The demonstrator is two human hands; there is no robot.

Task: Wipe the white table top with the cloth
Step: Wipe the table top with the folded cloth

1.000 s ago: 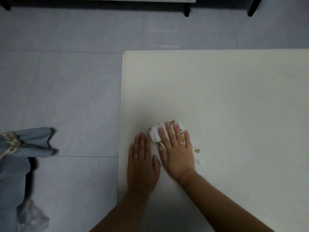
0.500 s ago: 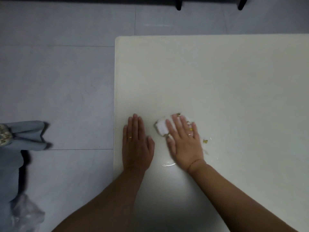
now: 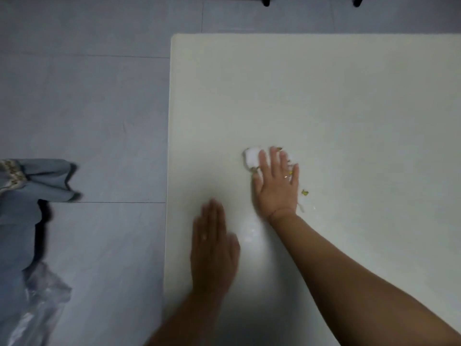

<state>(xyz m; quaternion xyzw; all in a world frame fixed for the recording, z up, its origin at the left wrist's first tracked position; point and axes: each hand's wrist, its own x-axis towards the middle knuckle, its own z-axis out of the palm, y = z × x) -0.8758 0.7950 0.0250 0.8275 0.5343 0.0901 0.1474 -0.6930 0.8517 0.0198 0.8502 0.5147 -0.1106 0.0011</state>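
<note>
Left hand: the left hand [image 3: 213, 248] lies nearest, at about 6 o'clock on the white table top [image 3: 349, 108], close to its left edge. It is palm down, the fingers straight and close together, pointing to 12 o'clock and clamped on nothing. It is blurred, so I cannot tell whether the palm bears on the surface or hangs just above it.

Right hand: the right hand [image 3: 277, 186] lies farther out, at about 1 o'clock from the left hand and apart from it. It is flat, palm down, the fingers [image 3: 274, 158] a little spread and pressed onto the cloth rather than curled round it.

Cloth: the cloth [image 3: 252, 158] is a small white bunch with yellow print, pinned to the table under the right hand's fingers. Its bare white part shows at about 11 o'clock from the knuckles; yellow bits show between the fingers and at about 4 o'clock beside the palm. Its long axis cannot be read, most of it being hidden.

Nearer hand: the right, already on the cloth; the left is well short of it.

Unwiped ground: the bare top spreads from 12 to 3 o'clock of the cloth, so the next stroke probably pushes that way.

Risk: a flat press may let the bunch slip out at 11 o'clock.
</note>
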